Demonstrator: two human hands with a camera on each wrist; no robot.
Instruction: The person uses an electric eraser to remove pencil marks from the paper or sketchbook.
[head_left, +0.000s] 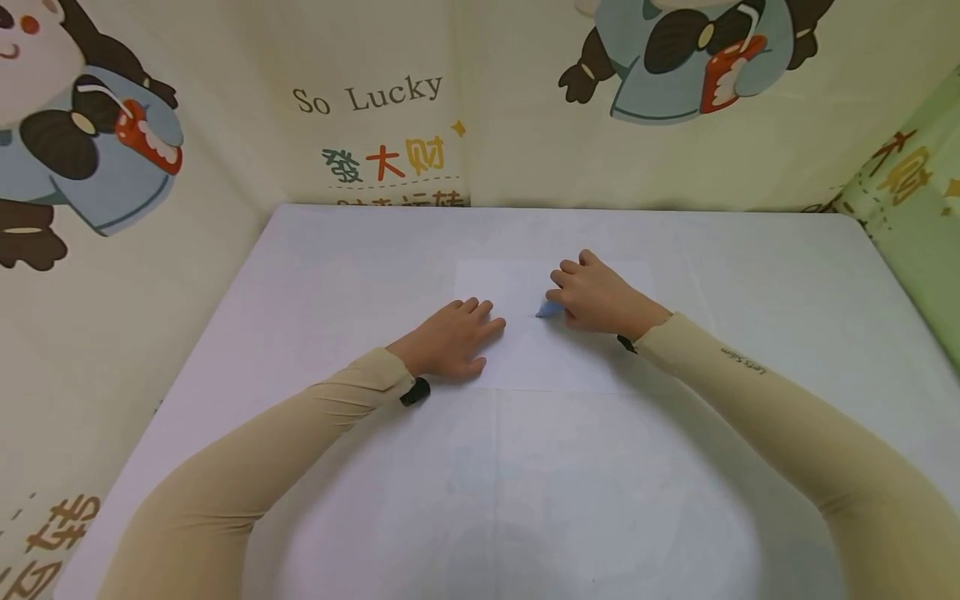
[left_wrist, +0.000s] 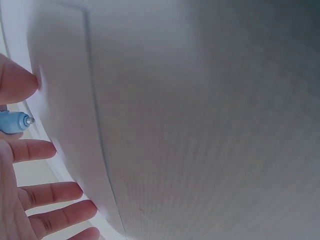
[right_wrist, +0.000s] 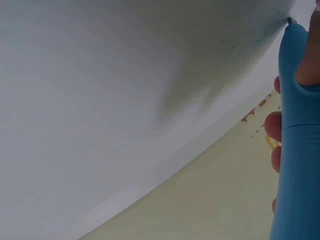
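A white sheet of paper (head_left: 517, 367) lies on the white table. My right hand (head_left: 603, 296) grips a chunky light-blue electric eraser (right_wrist: 300, 165), the thumb on its body near the narrow end. The eraser's small tip touches the paper, and dark specks (right_wrist: 230, 51) lie close by. Most of the eraser's body is covered by the hand in the head view. On the left part of the sheet, my left hand (head_left: 453, 337) rests with its fingers spread and fingertips on the paper. It holds nothing.
The white table (head_left: 360, 500) reaches to cream curtains (head_left: 525, 158) with printed cartoon figures and lettering at the back and left. A greenish printed curtain (head_left: 915, 217) hangs along the right side. Dark wrist cameras sit under both cuffs.
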